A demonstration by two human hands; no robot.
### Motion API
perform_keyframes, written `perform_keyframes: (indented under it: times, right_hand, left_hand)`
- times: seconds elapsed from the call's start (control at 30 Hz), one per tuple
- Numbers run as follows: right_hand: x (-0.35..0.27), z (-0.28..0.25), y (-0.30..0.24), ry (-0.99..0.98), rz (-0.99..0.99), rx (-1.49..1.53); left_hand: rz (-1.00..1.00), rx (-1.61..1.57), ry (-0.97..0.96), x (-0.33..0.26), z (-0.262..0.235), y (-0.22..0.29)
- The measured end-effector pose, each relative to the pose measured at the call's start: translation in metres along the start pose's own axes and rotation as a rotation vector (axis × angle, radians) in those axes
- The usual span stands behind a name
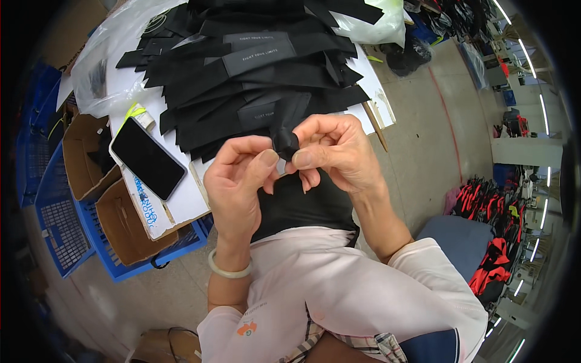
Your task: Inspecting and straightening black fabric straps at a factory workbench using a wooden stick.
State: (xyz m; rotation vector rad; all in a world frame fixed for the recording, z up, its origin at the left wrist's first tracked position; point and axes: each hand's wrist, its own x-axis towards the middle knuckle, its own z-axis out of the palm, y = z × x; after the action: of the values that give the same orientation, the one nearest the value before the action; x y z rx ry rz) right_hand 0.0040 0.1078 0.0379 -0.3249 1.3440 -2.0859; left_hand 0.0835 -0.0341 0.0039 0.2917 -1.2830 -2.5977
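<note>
Close in front of me, my left hand (239, 175) and my right hand (342, 151) pinch the folded end of a black fabric strip (285, 134) between thumbs and fingers. A pale bangle (229, 270) circles my left wrist. The strip's other end runs up over a heap of similar black fabric strips (200, 100), several with a dark grey printed patch (261, 55). The heap covers much of the white-topped table (172, 202). Whether anything small sits inside the fold cannot be seen.
A dark-screened phone (148, 158) lies at the table's left edge, beside a clear plastic bag (100, 72). Left of the table are cardboard boxes (130, 233) in blue plastic crates (60, 224). A wooden stick (375, 127) juts past the right edge. Red-and-black garments (490, 209) are piled farther right.
</note>
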Motion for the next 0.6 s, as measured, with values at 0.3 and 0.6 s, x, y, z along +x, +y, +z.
perform_keyframes:
  times: [0.3,0.6]
  right_hand:
    - [-0.006,-0.015,0.021,0.025,0.033,0.306]
    - [-0.014,-0.023,0.023,0.106,0.052,0.182]
  left_hand:
    - [-0.006,0.324,0.011,0.0,0.012,-0.006]
    - [-0.04,0.213,-0.012,0.008,0.018,-0.001]
